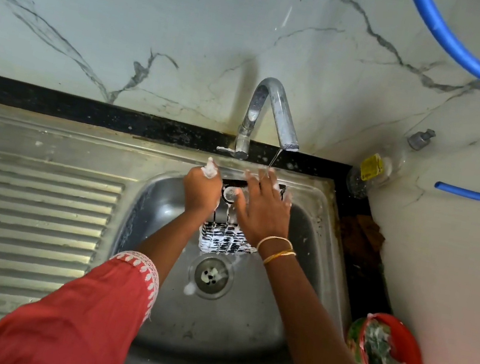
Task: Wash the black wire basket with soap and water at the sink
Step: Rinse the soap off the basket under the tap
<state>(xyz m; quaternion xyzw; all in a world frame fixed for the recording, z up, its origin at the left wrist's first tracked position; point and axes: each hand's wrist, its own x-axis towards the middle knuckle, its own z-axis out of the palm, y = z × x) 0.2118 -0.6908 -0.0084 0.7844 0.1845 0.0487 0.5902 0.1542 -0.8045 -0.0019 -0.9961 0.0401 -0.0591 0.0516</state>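
Observation:
The black wire basket point(225, 239) hangs over the steel sink point(313, 225), its mesh bottom white with soap foam. My left hand point(202, 190) grips its left side, fingers curled and foamy. My right hand point(263, 207) lies spread flat over the basket's top and right side, fingers straight, with foam at the fingertips. A thin stream of water runs from the tap point(270, 114) onto my right fingers and the basket's top bar. Much of the basket is hidden behind both hands.
A ribbed steel drainboard point(29, 211) lies to the left. The drain point(211, 276) holds foam. A red tub point(390, 355) with a foamy green scrubber stands at the right edge. A clear soap dispenser point(386, 164) is in the corner, blue hoses point(460, 50) above.

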